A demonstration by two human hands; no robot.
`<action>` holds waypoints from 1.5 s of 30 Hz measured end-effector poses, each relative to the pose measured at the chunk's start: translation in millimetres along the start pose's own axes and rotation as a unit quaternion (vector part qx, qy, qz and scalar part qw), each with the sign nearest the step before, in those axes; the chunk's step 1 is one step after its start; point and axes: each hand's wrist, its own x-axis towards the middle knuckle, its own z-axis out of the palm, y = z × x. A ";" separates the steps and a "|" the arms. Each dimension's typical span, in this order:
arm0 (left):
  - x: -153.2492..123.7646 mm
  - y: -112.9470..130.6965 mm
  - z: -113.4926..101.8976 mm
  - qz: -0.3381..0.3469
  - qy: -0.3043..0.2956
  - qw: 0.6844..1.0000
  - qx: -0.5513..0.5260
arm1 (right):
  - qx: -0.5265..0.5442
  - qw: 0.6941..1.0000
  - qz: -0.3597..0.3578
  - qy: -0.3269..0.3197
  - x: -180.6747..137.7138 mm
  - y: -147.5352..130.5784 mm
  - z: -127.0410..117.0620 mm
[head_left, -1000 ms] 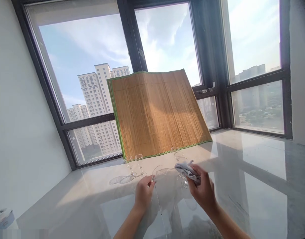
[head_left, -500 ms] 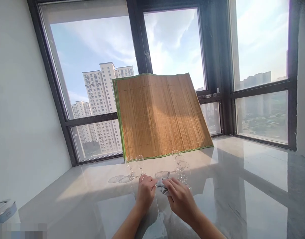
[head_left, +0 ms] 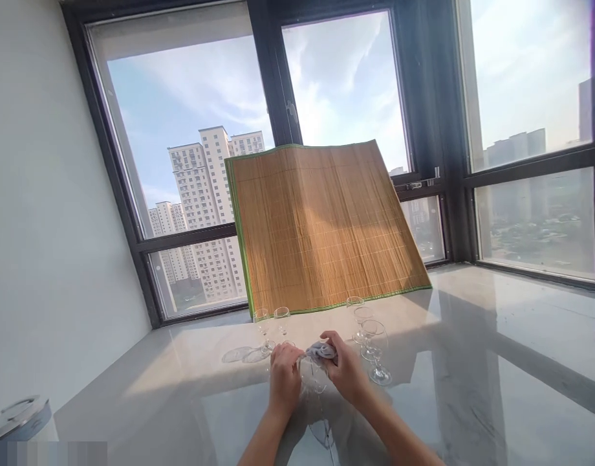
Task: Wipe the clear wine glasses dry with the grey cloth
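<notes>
My right hand (head_left: pixel 346 369) is closed on a crumpled grey-white cloth (head_left: pixel 321 351). Beside it, my left hand (head_left: pixel 285 375) has its fingers curled around a small clear stemmed glass (head_left: pixel 314 378), whose faint outline shows just below the cloth; fingers hide part of it. Past my left hand stand two stemmed glasses, a left one (head_left: pixel 261 323) and a nearer-centre one (head_left: pixel 281 317), the latter partly covered by the hand. Three more stand to the right of my right hand in a slanting row: a far glass (head_left: pixel 356 310), a middle glass (head_left: pixel 364 323) and a near glass (head_left: pixel 375 336).
A bamboo mat (head_left: pixel 326 226) with green edging leans against the dark window frame (head_left: pixel 273 77) behind the glasses. The glossy grey stone surface (head_left: pixel 191 401) carries reflections and shadows. At the lower left stands a white and blue container (head_left: pixel 30 414), partly cut off.
My right hand and the cloth have shifted, and more of the cloth shows above the fingers. The near right glass is now fully visible. The whole view has moved slightly.
</notes>
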 end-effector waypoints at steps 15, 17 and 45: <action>-6.7 -10.7 5.6 -0.092 -0.053 0.991 0.082 | 0.015 0.998 -0.065 -0.022 -22.3 -26.6 9.6; -5.4 -7.7 3.2 -0.060 -0.059 0.990 0.113 | -0.032 0.996 -0.087 0.000 -22.7 -25.9 7.0; 3.3 5.3 -7.5 -0.046 -0.052 0.993 0.096 | 0.334 0.918 0.203 -0.070 -9.4 -28.7 -13.4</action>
